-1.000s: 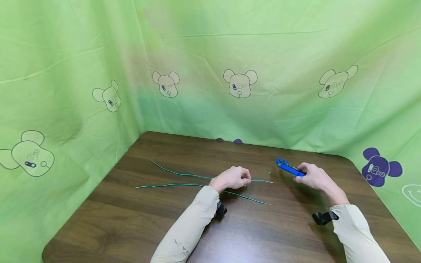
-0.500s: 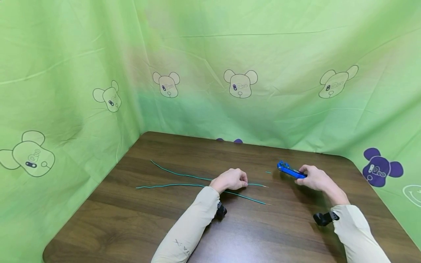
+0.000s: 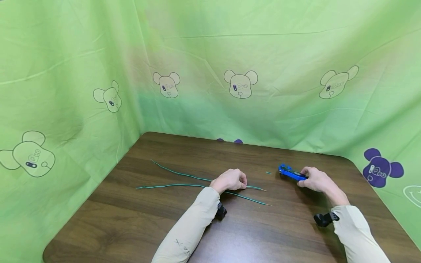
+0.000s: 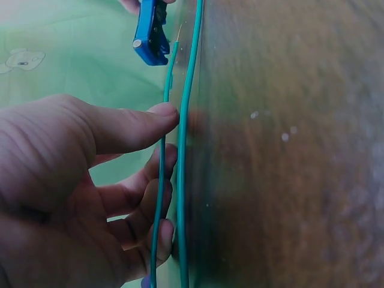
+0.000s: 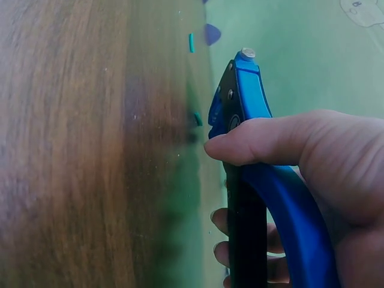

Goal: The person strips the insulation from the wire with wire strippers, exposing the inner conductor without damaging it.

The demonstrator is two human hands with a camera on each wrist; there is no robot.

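Note:
My left hand [image 3: 230, 180] pinches a green wire [image 4: 159, 207] between thumb and fingers, close to its right end. Bare copper shows at that end of the wire. Nearer to me lies a second green wire [image 3: 250, 199], also bared at its right tip, passing beneath my left wrist. To the right, my right hand [image 3: 316, 179] grips a blue wire stripper [image 3: 291, 173] by its handles, low over the table. Its head points left, apart from both wires. In the right wrist view the thumb presses on the side of the wire stripper [image 5: 252, 96].
A short green piece of insulation [image 3: 268, 172] lies on the brown wooden table [image 3: 108, 226], left of the stripper's head. Another small green bit [image 5: 198, 119] shows beside the stripper in the right wrist view. A green printed curtain [image 3: 204, 117] hangs behind the table.
The held wire's bare end has come down toward me and slightly left, with the left hand lowering a little. The wire stripper has sunk slightly toward the table and shifted right.

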